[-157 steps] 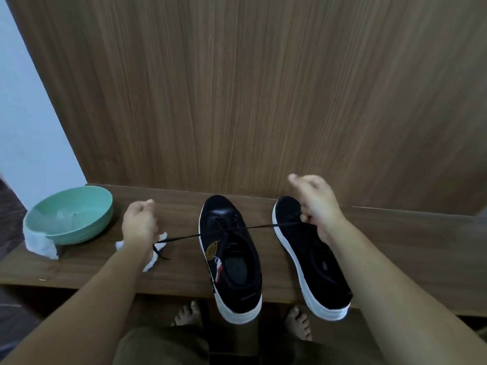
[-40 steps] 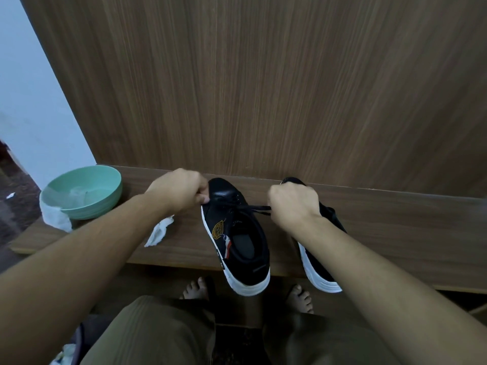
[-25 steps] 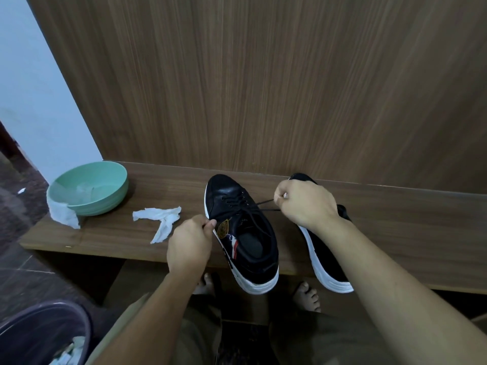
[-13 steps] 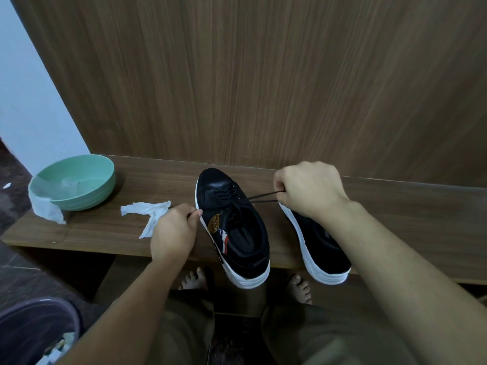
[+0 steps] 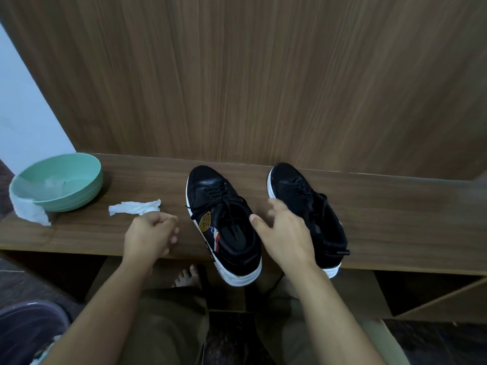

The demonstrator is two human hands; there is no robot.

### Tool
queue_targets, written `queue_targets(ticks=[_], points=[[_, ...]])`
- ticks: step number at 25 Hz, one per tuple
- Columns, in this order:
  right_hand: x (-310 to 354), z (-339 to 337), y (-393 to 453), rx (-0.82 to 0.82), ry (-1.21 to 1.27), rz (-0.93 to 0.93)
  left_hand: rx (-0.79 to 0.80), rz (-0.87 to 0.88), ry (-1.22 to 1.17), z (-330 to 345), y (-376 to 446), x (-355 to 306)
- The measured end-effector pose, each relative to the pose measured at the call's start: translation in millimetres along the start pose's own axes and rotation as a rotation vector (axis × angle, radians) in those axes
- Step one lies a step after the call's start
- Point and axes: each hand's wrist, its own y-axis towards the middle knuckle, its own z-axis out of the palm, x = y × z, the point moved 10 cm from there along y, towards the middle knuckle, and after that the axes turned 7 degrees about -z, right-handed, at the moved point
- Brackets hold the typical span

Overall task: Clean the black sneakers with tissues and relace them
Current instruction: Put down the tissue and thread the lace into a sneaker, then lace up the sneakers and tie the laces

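Note:
Two black sneakers with white soles stand side by side on the wooden bench (image 5: 395,219), toes toward the wall. The left sneaker (image 5: 210,191) has a gold patch and laces threaded through its eyelets. The right sneaker (image 5: 292,185) is laced too, its lace ends lying loose. My left hand (image 5: 150,234) hovers left of the left sneaker, fingers loosely curled, holding nothing. My right hand (image 5: 283,234) hovers between the two sneakers with fingers spread, empty. A crumpled white tissue (image 5: 134,207) lies on the bench beside my left hand.
A mint-green bowl (image 5: 79,193) sits at the bench's left end, a wet tissue (image 5: 29,212) draped over its rim. A wood-panel wall (image 5: 263,75) rises behind the bench. A dark bin (image 5: 23,327) stands at lower left. My bare foot (image 5: 188,276) shows under the bench.
Both hands have let go of the left sneaker's lace ends and drawn back from it. The lace now lies slack on the shoe.

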Motion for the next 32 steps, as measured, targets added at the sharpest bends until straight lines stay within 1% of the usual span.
queue_targets(ticks=[3,4,6,8,10,11,13,14,15,16,18,19,20,21,23,26,29,32], points=[[10.8,4.1,-2.1,0.014,-0.096,-0.047,0.183,0.123,-0.003,27.4,-23.3,-20.1],[16.2,5.8,-4.2,0.006,-0.117,-0.073,0.214,0.177,0.002,33.6,-29.1,-25.5],[24.9,11.3,-7.9,-0.007,-0.098,-0.112,0.221,0.276,0.070,40.3,-35.0,-32.1],[33.1,21.7,-11.6,0.017,0.001,-0.140,0.150,0.369,0.190,40.2,-34.3,-36.8],[45.9,36.9,-17.6,0.091,0.074,-0.197,0.029,0.403,0.215,29.4,-30.7,-41.8],[52.7,45.6,-21.1,0.139,0.097,-0.225,-0.023,0.373,0.181,20.8,-28.4,-41.9],[62.3,58.8,-24.9,0.241,0.127,-0.262,-0.065,0.303,0.095,6.6,-21.6,-36.2],[63.2,56.6,-23.0,0.248,0.110,-0.278,-0.072,0.284,0.066,2.0,-18.1,-32.9],[60.4,45.8,-16.6,0.196,0.067,-0.283,-0.070,0.273,0.057,-0.3,-16.1,-31.5],[54.3,26.1,-7.9,0.084,0.015,-0.272,-0.063,0.274,0.050,-0.5,-15.3,-31.5],[27.4,-27.1,6.4,-0.182,-0.103,-0.164,-0.064,0.271,0.026,-0.5,-16.6,-32.7],[7.6,-52.0,9.6,-0.272,-0.155,-0.075,-0.073,0.276,0.011,-1.4,-18.4,-35.0],[-12.8,-71.9,9.9,-0.321,-0.194,0.019,-0.090,0.295,0.001,-3.6,-19.9,-38.0],[-33.0,-84.7,9.5,-0.330,-0.222,0.109,-0.110,0.325,0.001,-5.6,-22.7,-42.5],[-62.2,-95.7,7.5,-0.307,-0.226,0.228,-0.142,0.398,0.011,-7.3,-29.6,-50.3],[-84.8,-90.7,9.7,-0.220,-0.136,0.315,-0.179,0.528,0.088,-3.6,-46.7,-64.2],[-91.6,-85.3,11.3,-0.160,-0.088,0.356,-0.254,0.796,0.211,0.9,-77.7,-85.8],[-82.2,-83.3,11.3,-0.165,-0.169,0.330,-0.282,1.052,0.276,11.1,-114.2,-100.0]])
